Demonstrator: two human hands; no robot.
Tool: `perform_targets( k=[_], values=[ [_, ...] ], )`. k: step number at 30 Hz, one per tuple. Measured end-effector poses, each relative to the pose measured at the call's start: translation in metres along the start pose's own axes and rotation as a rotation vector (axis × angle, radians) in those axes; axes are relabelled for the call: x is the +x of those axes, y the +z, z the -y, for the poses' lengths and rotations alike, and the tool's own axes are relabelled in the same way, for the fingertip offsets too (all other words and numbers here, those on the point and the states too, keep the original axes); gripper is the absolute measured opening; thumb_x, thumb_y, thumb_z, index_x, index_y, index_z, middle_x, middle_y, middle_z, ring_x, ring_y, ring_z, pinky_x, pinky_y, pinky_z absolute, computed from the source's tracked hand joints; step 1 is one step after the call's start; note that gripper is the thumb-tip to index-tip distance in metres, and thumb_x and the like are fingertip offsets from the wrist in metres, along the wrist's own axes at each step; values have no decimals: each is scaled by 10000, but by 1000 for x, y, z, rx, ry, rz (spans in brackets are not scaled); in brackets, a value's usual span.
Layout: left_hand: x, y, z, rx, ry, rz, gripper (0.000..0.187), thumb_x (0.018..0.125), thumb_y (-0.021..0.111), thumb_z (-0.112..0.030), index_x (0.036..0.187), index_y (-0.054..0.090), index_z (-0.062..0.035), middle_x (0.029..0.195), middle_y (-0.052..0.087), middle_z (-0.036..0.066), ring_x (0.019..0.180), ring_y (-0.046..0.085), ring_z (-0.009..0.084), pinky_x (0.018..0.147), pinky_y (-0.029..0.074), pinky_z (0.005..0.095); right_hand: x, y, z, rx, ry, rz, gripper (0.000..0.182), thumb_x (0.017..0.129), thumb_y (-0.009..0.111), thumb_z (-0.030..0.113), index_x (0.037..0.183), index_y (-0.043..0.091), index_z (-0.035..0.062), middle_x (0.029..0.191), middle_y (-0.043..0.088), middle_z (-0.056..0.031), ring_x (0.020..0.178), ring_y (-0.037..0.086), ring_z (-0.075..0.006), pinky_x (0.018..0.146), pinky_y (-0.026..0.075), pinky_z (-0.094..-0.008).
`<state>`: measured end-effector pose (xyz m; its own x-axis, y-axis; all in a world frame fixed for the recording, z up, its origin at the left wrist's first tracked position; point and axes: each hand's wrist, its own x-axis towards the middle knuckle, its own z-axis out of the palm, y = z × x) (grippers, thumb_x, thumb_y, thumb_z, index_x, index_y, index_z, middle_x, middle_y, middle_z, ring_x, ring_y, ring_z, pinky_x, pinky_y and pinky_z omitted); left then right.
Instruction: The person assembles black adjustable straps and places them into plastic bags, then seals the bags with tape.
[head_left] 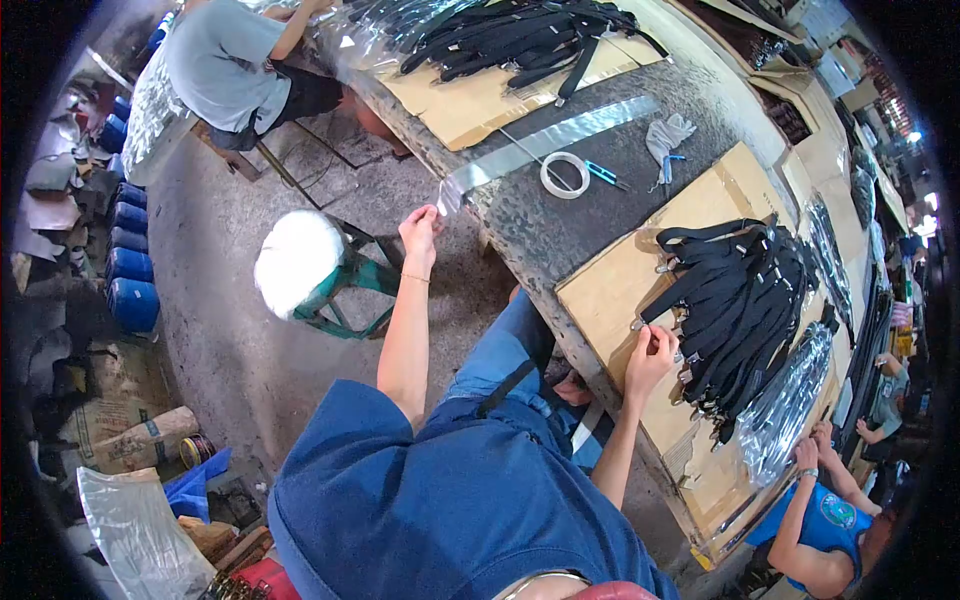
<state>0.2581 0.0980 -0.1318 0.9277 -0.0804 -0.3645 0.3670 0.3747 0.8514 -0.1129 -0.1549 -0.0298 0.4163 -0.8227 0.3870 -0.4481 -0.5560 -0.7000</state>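
Observation:
My left hand (420,235) is out past the table's edge, fingers pinched at the near end of a long clear plastic strip (550,140), which lies across the dark tabletop. With its fingertips together, my right hand (651,360) is at the metal-clipped end of a black strap (664,304). That strap reaches out from a heap of black straps (745,300) with metal clips, lying on a cardboard sheet (610,280). Between my hands, a roll of tape (564,176) and blue-handled snips (602,172) rest on the table.
A second pile of black straps (500,45) lies on cardboard at the far side. Clear plastic sleeves (790,400) sit beside the near heap. A white-topped stool (298,262) stands at left. One person (225,65) works at upper left, another (825,520) at lower right.

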Motion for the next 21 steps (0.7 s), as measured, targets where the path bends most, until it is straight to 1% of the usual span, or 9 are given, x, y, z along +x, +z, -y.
perform_targets(
  k=[1,5,7,8,10,11,15,17,21],
  values=[
    [-3,3,-4,123,48,-60,89,865,607,-99,869,638,-16,862,638,49,752,594,163,693,472,279,0,1,-1,-2,-8,-11,144,862,625,107,916,621,-26,990,567,-116,780,586,-198,683,490,-288],
    [3,5,-5,267,197,-114,152,869,574,-135,877,642,1,836,628,73,782,581,186,737,444,278,-1,2,-1,64,33,-19,147,863,627,112,917,622,-25,986,566,-114,782,586,-198,692,489,-290],
    [10,3,-5,575,464,-217,194,897,517,-204,907,625,-43,786,575,2,733,514,80,615,409,265,-1,1,0,66,28,-15,149,865,620,120,920,623,-18,986,550,-121,809,566,-207,699,475,-306],
    [15,2,-5,577,469,-213,194,897,517,-204,907,625,-43,786,575,2,733,514,80,615,409,265,-1,0,1,69,31,-19,149,865,620,120,920,623,-18,986,550,-121,809,566,-207,699,475,-306],
    [8,13,-25,670,699,-250,191,899,515,-197,863,607,-33,712,531,-8,672,485,62,573,382,261,-1,-1,3,47,55,1,149,860,623,119,919,624,-18,992,551,-126,829,567,-220,705,473,-312],
    [9,19,-38,671,703,-242,191,899,515,-197,863,607,-33,712,531,-8,672,485,62,573,382,261,-1,-1,1,48,59,-6,149,860,623,119,919,624,-18,992,551,-126,829,567,-220,705,473,-312],
    [-18,81,-128,308,447,122,268,937,486,-200,719,506,-46,596,453,-13,476,417,79,422,319,240,-1,1,-7,57,38,-26,151,853,631,125,914,626,-13,994,559,-134,861,571,-248,709,471,-329],
    [-12,114,-161,317,557,179,300,956,467,-205,695,476,-58,591,446,-9,449,400,84,387,292,241,-1,1,-8,53,48,-21,151,852,634,127,912,627,-11,994,562,-136,871,572,-255,713,471,-334],
    [-7,186,-227,213,699,373,297,958,464,-199,696,466,-58,582,454,8,474,422,98,438,325,242,-2,-1,-5,45,46,-38,153,855,637,138,904,629,-8,998,567,-136,857,577,-255,724,471,-339]
  ],
)
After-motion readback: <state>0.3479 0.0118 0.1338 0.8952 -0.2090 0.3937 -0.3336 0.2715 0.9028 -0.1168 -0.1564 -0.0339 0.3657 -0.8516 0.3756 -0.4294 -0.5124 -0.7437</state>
